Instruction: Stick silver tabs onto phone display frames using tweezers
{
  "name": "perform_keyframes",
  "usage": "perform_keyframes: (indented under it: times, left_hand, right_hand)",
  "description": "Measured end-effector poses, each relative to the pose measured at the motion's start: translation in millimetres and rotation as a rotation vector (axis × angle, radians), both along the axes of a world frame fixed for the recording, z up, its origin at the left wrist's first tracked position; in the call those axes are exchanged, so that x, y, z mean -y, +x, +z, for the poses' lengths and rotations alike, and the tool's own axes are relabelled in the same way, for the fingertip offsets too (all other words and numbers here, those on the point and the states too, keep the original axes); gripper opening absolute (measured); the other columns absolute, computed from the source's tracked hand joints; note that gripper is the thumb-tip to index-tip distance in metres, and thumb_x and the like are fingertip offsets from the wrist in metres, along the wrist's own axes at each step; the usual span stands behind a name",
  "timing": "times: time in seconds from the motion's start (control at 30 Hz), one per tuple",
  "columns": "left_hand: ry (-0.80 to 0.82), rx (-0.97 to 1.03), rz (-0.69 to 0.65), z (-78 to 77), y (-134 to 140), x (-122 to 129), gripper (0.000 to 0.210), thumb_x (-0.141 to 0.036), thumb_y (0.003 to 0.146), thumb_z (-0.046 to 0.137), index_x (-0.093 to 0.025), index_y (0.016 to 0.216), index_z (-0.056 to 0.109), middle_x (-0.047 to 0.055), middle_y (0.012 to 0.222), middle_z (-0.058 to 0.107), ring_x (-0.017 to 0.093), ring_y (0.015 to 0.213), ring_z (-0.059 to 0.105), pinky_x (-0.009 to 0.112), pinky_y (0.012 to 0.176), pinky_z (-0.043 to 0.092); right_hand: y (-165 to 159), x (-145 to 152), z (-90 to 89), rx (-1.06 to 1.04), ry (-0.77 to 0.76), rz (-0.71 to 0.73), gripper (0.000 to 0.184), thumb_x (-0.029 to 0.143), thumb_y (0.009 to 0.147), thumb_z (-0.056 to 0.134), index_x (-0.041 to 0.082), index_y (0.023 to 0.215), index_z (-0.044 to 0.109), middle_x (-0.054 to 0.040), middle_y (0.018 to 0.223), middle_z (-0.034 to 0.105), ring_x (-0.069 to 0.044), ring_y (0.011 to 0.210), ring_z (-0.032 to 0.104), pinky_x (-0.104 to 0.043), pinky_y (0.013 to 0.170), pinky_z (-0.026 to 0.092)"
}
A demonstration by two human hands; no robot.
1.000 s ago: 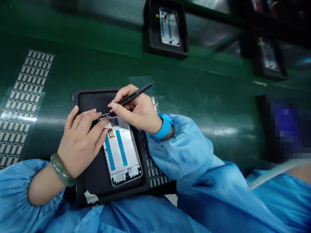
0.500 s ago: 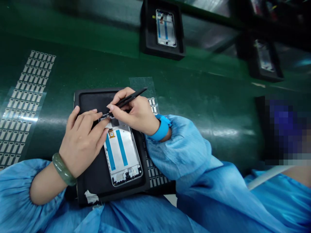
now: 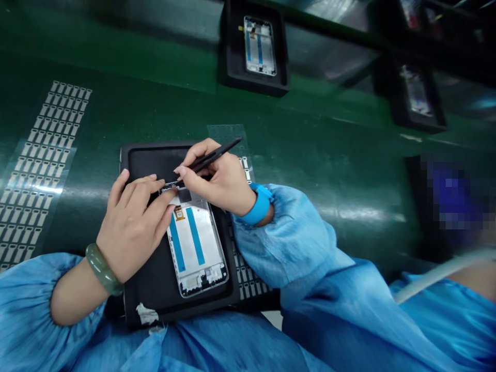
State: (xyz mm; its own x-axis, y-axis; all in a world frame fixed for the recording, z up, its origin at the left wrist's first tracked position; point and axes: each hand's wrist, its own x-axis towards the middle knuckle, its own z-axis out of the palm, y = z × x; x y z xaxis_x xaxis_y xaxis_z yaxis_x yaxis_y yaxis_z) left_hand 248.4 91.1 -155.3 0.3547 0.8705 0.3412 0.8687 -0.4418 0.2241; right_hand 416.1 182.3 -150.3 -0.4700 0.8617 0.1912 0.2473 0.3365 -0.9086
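Note:
A silver phone frame point(image 3: 213, 232) with two blue strips and a small orange flex cable point(image 3: 180, 213) lies tilted in a black tray point(image 3: 147, 289). My left hand point(image 3: 134, 225) rests over its upper left corner, fingers stretched and apart, fingertips touching the frame's top. In my right hand point(image 3: 220, 178) is a pair of slim black tweezers point(image 3: 220, 150), held like a pen. The tips of the tweezers point down at the frame's top edge, close to my left fingertips. What lies right under those fingertips is hidden.
Sheets of small pale stickers lie to the left point(image 3: 50, 150) and partly under the tray's right side point(image 3: 248, 279). Further back, a black box point(image 3: 253, 82) holds another phone frame point(image 3: 260, 46); a second box point(image 3: 418, 121) stands right. Part of another person in blue point(image 3: 437, 294) shows at the right.
The right hand and tweezers have shifted slightly, the tweezers' rear end a little to the right. The left hand stays on the frame. The whole view has moved slightly.

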Motion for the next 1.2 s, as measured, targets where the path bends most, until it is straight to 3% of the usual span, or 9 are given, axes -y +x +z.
perform_keyframes:
  times: [0.4, 1.03, 1.2]
  left_hand:
    - [0.001, 0.007, -0.001, -0.6, -0.2, -0.3, 0.026, -0.021, 0.087, 0.053, -0.014, 0.111, 0.062, 0.011, 0.105, 0.062, 0.029, 0.110, 0.057, 0.056, 0.106, 0.035]
    - [-0.019, 0.011, 0.016, -0.9, 0.5, 0.4, 0.025, -0.020, 0.088, 0.052, -0.015, 0.111, 0.061, 0.010, 0.106, 0.062, 0.028, 0.111, 0.057, 0.054, 0.107, 0.034]
    - [-0.010, 0.007, 0.013, -1.8, -0.1, 0.2, 0.025, -0.021, 0.088, 0.051, -0.015, 0.110, 0.061, 0.010, 0.105, 0.062, 0.028, 0.111, 0.057, 0.055, 0.106, 0.034]
  right_hand:
    - [-0.7, -1.0, 1.9, 0.042, 0.077, 0.029, 0.008, 0.020, 0.079, 0.061, 0.016, 0.081, 0.053, 0.0028, 0.076, 0.057, -0.006, 0.064, 0.056, -0.017, 0.059, 0.046]
    - [3.6, -1.1, 4.4, 0.194, 0.375, 0.109, 0.004, 0.019, 0.083, 0.054, 0.017, 0.086, 0.055, -0.0004, 0.082, 0.063, -0.010, 0.069, 0.059, -0.022, 0.064, 0.046]
    - [2.9, -1.4, 4.6, 0.187, 0.376, 0.092, 0.003, 0.019, 0.083, 0.054, 0.017, 0.084, 0.055, 0.0001, 0.082, 0.064, -0.009, 0.069, 0.059, -0.022, 0.064, 0.046]
